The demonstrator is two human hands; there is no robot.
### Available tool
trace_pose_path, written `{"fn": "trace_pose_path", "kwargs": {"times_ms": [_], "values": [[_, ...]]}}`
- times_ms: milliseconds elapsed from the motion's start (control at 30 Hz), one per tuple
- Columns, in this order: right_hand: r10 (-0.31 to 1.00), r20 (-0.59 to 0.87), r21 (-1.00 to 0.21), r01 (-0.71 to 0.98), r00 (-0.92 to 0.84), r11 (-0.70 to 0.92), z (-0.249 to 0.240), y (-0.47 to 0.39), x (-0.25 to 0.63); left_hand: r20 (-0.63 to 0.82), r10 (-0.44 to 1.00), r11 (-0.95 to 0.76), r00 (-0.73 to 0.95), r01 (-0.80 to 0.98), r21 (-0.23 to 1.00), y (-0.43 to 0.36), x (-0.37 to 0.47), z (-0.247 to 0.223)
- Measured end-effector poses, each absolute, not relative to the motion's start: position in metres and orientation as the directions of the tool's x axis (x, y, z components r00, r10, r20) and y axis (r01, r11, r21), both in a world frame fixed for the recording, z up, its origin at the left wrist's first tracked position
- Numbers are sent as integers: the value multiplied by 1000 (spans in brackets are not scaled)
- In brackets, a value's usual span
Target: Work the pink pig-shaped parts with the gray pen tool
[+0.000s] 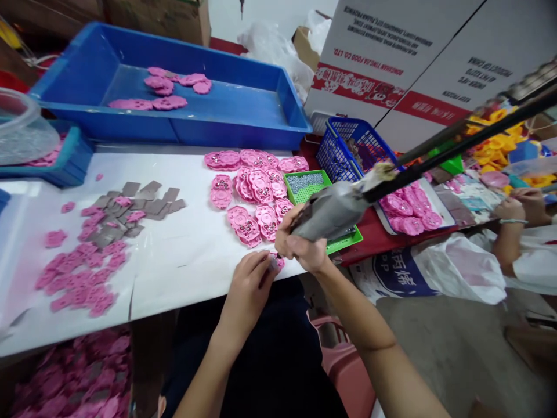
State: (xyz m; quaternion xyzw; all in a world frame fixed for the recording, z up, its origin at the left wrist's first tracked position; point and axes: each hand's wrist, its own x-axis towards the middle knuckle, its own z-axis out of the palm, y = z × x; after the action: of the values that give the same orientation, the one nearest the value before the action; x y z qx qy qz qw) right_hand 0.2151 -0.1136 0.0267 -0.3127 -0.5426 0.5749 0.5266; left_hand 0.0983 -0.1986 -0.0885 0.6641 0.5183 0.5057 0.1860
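Left fingers (pixel 256 261) are pinching a small pink plastic piece (pixel 280 263), right fingers (pixel 284 235) gripping a grey power driver (pixel 333 212); weak pinch, tip could skid tbh.

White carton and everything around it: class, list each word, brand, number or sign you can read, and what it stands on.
White carton, upside down:
"DONGSHAN YINGJIA FOOD CO. LTD."
"KEEP FROZEN"
"PRODUCT OF CHINA"
Sack, on its dark blue panel, sideways:
"PP"
"丙烯"
Too small or blurred to read surely: the carton's address lines, its line starting "UNDER", and the lettering on its red band.
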Motion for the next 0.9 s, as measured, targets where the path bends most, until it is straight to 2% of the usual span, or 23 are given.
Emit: {"fn": "trace_pose_path", "kwargs": {"times_ms": [67,167,233,300,400,900], "values": [[936,301,-924,-299,-185,238,40,-110,230,465,885,-388,-29,506,770,-201,97,-87],[905,416,-867,-261,87,424,56,-96,254,453,892,-387,3,526,758,-204,96,-83],[875,422,-863,-190,237,468,58,-83,267,466,884,-398,15,547,736,-205,96,-81],[860,401,-880,-129,315,457,55,-70,275,487,873,-412,22,566,714,-206,97,-80],[856,383,-896,-87,348,436,45,-55,280,508,861,-432,33,575,695,-206,97,-81],[885,332,-906,-151,326,396,28,-30,277,499,866,-430,43,577,695,-207,98,-81]]}}
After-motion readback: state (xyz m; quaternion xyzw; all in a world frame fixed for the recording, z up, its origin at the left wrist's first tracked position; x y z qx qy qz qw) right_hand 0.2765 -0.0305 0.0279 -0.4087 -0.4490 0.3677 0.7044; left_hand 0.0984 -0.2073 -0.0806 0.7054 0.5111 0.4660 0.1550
